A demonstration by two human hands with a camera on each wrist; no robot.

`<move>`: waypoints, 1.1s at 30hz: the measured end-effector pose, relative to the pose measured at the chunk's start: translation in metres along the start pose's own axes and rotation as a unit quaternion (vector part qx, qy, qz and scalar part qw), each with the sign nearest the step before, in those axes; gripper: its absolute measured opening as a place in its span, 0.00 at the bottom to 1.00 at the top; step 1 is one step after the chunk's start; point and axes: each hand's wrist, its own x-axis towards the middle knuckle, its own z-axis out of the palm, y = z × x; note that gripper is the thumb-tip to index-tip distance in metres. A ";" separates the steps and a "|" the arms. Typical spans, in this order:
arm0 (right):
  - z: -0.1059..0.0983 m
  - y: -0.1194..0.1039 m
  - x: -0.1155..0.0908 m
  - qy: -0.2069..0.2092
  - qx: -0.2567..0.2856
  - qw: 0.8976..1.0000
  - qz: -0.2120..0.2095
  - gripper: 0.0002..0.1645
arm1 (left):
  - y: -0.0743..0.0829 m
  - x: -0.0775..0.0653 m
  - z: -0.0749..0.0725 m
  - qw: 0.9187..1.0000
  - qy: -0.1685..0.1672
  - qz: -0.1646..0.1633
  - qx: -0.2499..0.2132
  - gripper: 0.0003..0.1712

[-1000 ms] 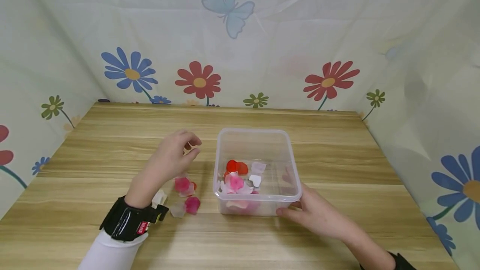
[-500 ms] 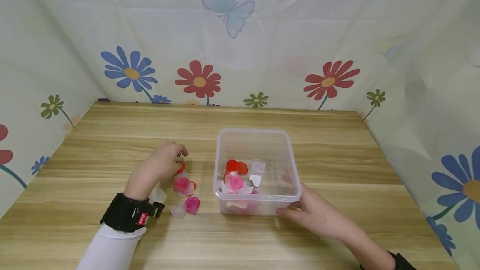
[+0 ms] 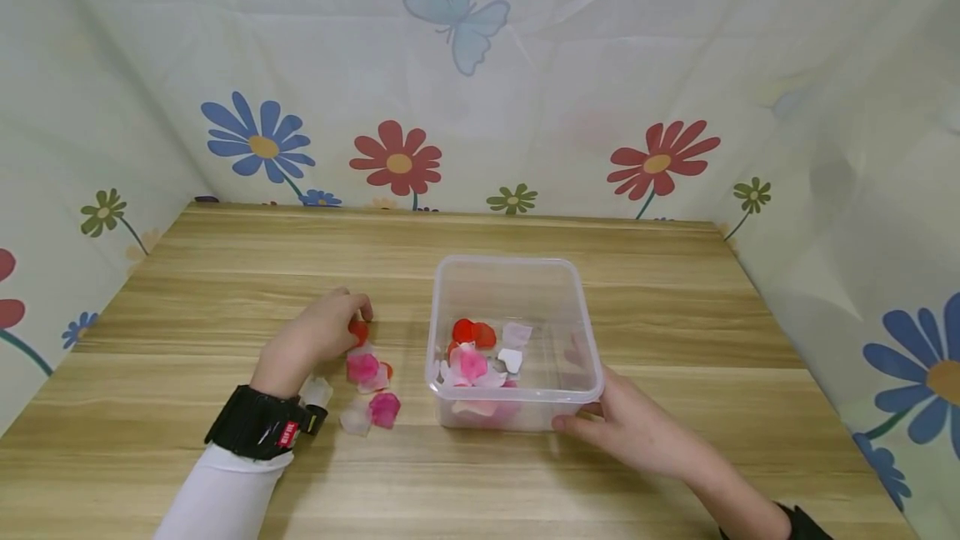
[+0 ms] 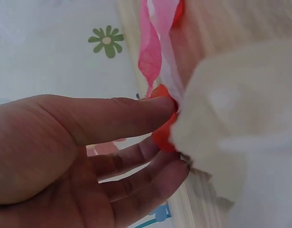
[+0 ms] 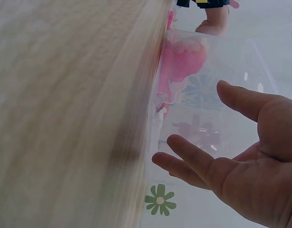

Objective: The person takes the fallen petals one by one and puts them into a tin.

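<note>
My left hand [image 3: 311, 340] is low over the table on the left, its thumb and fingers pinching a red artificial flower petal [image 4: 164, 137]. Just nearer than that hand lie a pink petal [image 3: 363, 367], a magenta petal [image 3: 385, 410] and whitish petals [image 3: 356, 417]. A clear plastic box [image 3: 517, 396] without a lid stands to the right of them. Inside it are red petals [image 3: 465, 330], a pink petal [image 3: 473, 365] and pale ones. My right hand [image 3: 637, 432] rests against the box's near right corner, and the right wrist view shows its fingers extended and spread.
The wooden table [image 3: 600, 482] reaches back to a pale curtain [image 3: 562, 90] printed with flowers and a butterfly. Curtain also closes in the left and right sides. A large whitish petal [image 4: 217, 123] fills much of the left wrist view, close to the lens.
My left hand has come down and slightly leftward and nearer from above the petals, and now pinches the red petal. The right hand and the box have stayed in place.
</note>
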 end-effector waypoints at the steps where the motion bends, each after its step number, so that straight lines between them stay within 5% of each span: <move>1: 0.000 0.000 0.000 0.000 -0.001 1.000 0.001 0.46 | 0.000 0.000 0.000 1.000 0.001 0.000 0.000 0.14; 13: 0.000 -0.001 0.000 0.001 -0.005 1.000 0.006 0.49 | 0.001 0.002 -0.003 0.999 -0.002 -0.020 -0.029 0.12; 21: -0.001 0.000 0.000 0.000 -0.013 1.000 0.002 0.48 | 0.009 -0.001 -0.015 0.998 0.027 -0.019 -0.048 0.11; 33: 0.000 0.001 0.000 0.006 -0.022 1.000 0.000 0.50 | 0.035 -0.008 -0.024 0.990 0.116 0.063 -0.050 0.09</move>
